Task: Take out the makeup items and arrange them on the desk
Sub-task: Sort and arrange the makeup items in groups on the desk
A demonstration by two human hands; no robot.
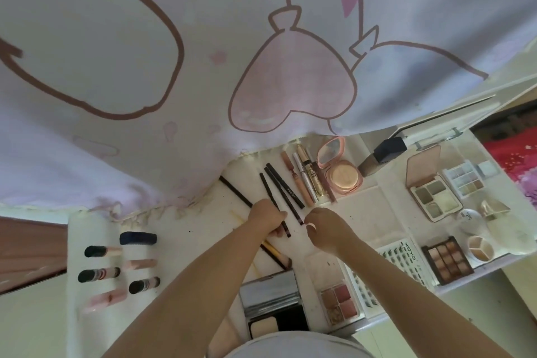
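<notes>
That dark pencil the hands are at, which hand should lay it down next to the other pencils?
Probably the left hand. Its fingers already curl round the dark pencil, just below the pencil row. The right hand hovers beside it, apparently holding nothing.

White surface (203, 229) bore lipsticks (116, 270) at left, dark pencils (283, 187) and mascara tubes (305, 180) at centre, an open pink compact (343, 176) beside them, and eyeshadow palettes (447, 263) and a lash tray (406, 267) at right.

Lower ends of dark pencils (273, 197) behind hands; compact (276, 308) partly under forearm.
</notes>
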